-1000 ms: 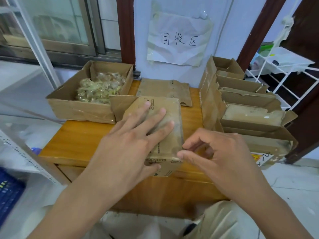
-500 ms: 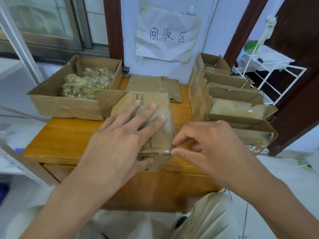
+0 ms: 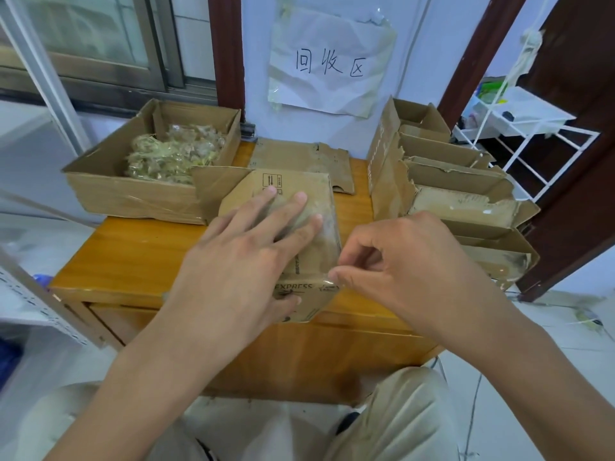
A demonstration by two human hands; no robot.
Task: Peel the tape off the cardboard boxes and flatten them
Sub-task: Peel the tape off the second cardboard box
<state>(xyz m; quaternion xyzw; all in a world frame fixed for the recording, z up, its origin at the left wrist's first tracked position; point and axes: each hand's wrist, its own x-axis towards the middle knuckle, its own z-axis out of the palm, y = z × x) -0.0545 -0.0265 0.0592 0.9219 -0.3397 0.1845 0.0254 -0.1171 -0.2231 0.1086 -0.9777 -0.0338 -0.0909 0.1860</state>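
One small cardboard box [image 3: 301, 207] printed "EXPRESS" lies at the front middle of the wooden bench [image 3: 133, 257], its near end overhanging the front edge. Its long axis runs from the person toward the wall, and one open flap [image 3: 216, 188] sticks out at its far left corner. Clear tape [image 3: 327, 234] covers its top right side.

The left hand [image 3: 243, 257] lies flat on the box top, fingers straight and spread, thumb against the near face. The right hand's [image 3: 409, 271] grip is nearly closed: thumb and forefinger pinch together at the box's near right corner, apparently on the tape's edge, though the tape itself is too clear to make out there.

One flattened cardboard piece [image 3: 299, 158] lies behind the box by the wall. One open carton [image 3: 133, 191] at the left holds crumpled tape [image 3: 173, 154]. A row of about five opened boxes [image 3: 449, 194] stands at the right. One paper sign [image 3: 332, 61] hangs on the wall.
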